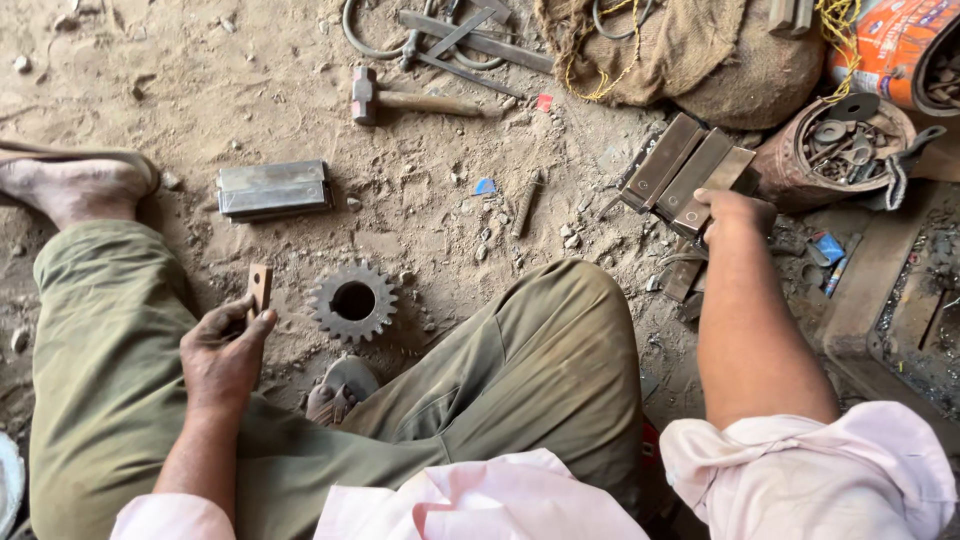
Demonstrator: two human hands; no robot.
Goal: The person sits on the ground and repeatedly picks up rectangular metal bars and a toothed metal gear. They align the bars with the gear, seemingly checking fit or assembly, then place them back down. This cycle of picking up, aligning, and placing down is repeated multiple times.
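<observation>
head view: the small flat metal bar [259, 289] stands nearly upright, long axis running up the frame, pinched at its lower end by the left hand [222, 352], just left of the toothed gear [352, 301] on the dirt floor [420, 210]. well apart to the right, the right hand [733, 212] closes on the nearest of several flat steel bars [690, 172], slanting up-right beside a rusty can of washers [835, 150].
</observation>
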